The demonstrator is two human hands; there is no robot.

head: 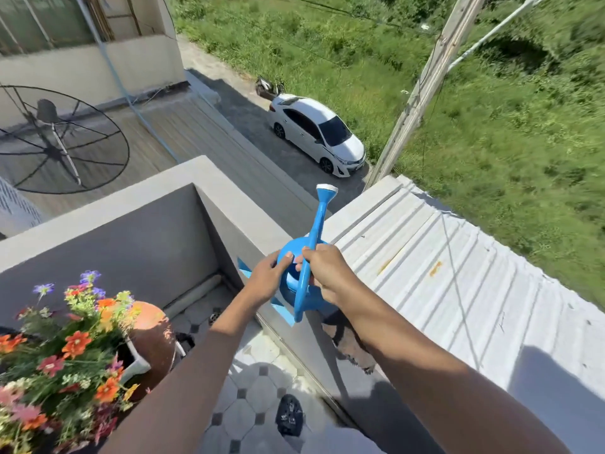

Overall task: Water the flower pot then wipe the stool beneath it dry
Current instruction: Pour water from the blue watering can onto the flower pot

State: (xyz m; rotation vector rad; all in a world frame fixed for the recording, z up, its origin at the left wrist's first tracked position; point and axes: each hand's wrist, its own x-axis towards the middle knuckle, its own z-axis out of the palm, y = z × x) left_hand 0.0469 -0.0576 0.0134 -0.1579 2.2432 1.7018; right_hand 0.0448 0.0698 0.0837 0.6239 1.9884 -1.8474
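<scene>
A blue watering can with a white-tipped spout pointing up and away is held over the balcony wall's top. My right hand grips its long handle. My left hand presses on the can's round body. The flower pot, white and square, holds orange, pink and purple flowers at the lower left. A round orange-brown stool top shows beneath and behind the pot. A brownish cloth lies on the wall's top under my right forearm.
The grey balcony wall encloses a tiled floor with a drain. My dark shoe stands on the tiles. Beyond the wall lie a white metal roof, a satellite dish, a white car and grass far below.
</scene>
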